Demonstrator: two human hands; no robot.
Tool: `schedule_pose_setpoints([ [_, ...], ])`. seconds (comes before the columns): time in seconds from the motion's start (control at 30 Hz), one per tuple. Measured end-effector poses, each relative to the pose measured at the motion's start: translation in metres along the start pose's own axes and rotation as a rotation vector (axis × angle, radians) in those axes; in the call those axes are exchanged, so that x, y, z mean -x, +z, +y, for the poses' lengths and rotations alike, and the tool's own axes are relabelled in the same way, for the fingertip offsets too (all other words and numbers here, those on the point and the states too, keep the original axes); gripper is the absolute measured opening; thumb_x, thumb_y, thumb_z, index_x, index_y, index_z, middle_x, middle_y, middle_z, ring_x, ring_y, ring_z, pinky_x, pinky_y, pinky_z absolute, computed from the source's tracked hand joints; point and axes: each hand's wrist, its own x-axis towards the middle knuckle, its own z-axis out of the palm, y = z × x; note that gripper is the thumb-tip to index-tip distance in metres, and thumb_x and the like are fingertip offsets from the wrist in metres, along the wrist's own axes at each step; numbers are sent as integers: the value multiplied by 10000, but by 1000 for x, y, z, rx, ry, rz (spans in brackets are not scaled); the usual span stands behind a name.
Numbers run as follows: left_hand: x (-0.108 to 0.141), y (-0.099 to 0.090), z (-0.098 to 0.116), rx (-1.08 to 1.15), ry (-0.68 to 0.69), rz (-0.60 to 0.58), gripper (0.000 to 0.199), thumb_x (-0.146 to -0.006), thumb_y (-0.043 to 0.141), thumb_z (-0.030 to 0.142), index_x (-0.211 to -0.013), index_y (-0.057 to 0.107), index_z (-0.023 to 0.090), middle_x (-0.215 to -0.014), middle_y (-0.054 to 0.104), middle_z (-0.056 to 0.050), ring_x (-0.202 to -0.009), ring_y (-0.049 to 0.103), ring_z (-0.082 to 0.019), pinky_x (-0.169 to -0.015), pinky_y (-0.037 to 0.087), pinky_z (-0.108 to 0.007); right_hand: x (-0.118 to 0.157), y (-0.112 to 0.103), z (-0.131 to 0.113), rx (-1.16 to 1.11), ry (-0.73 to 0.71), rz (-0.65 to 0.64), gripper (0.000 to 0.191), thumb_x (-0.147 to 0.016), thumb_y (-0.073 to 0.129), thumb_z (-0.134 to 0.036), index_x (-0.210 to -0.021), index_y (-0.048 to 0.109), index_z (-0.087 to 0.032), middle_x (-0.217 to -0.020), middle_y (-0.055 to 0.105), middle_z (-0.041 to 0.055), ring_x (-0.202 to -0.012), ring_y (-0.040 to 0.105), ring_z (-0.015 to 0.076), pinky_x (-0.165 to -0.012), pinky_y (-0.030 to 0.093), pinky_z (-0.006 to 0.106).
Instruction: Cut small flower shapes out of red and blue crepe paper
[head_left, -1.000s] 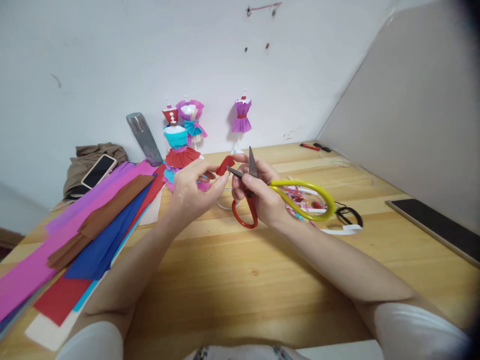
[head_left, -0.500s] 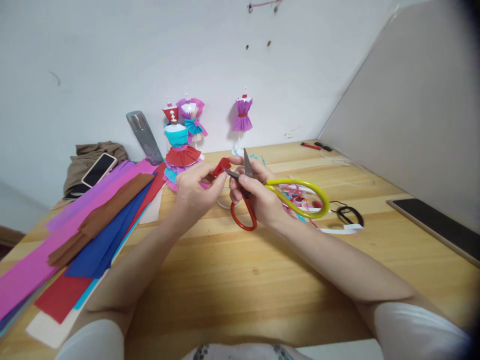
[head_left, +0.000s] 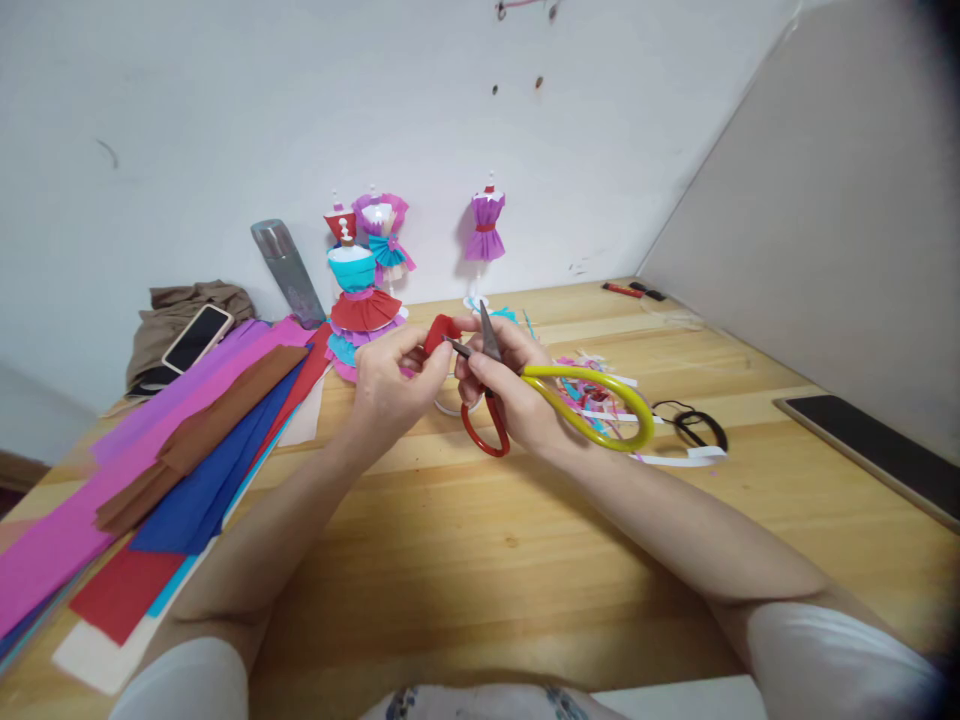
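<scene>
Between the fingers of my left hand (head_left: 394, 378) is a small folded piece of red crepe paper (head_left: 442, 332). My right hand (head_left: 517, 375) grips a pair of scissors (head_left: 491, 345) with one yellow handle and one red handle. The scissor blades stand apart, one pointing up and the other reaching toward the red paper at my left fingertips. Whether that lower blade touches the paper, I cannot tell. My right fingertips come close to the paper's far side. Behind my left hand stands a small dress form (head_left: 364, 310) in turquoise and red crepe paper.
Strips of coloured crepe paper (head_left: 217, 480) lie across the table's left side, near a phone (head_left: 199, 338) and a leaning grey bottle (head_left: 289, 272). Another dress form (head_left: 486, 235) in purple stands by the wall. Paper scraps (head_left: 592, 395), a black band (head_left: 701, 432) and a dark tablet-like slab (head_left: 870, 450) lie right.
The red paper has turned slightly in my fingers and shows a broader face. My right hand and the scissors have shifted slightly left.
</scene>
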Motion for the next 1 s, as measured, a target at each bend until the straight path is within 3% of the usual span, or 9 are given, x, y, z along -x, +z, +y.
schedule_pose_setpoints([
  [0.13, 0, 1, -5, -58, -5, 12, 181, -880, 604, 223, -769, 742, 181, -600, 664, 7, -519, 558, -111, -517, 431, -232, 1, 0, 0, 31, -8, 6, 343, -887, 691, -335, -1207, 634, -225, -746, 605, -40, -555, 552, 114, -533, 462, 281],
  [0.4, -2, -1, -12, -85, 11, -10, 233, -852, 587, 205, -626, 639, 180, -548, 593, 21, -502, 465, -99, -498, 366, -237, -1, -1, -2, 36, 23, -7, 340, -884, 685, -314, -1208, 624, -231, -740, 601, -53, -532, 554, 102, -519, 475, 271],
  [0.73, -13, -5, -20, 326, -359, -203, 160, -779, 661, 277, -734, 751, 153, -649, 709, -24, -567, 656, -134, -533, 531, -223, -6, -3, -2, 16, 118, -2, 373, -862, 703, -353, -1201, 640, -209, -740, 608, -46, -523, 555, 98, -505, 482, 257],
  [1.0, -19, -10, -19, 272, -469, -91, 186, -733, 693, 296, -615, 670, 155, -574, 675, -12, -550, 656, -131, -520, 501, -205, -3, -7, -4, 184, 73, -6, 367, -919, 641, -337, -1271, 641, -234, -811, 645, -17, -559, 548, 112, -542, 478, 275],
])
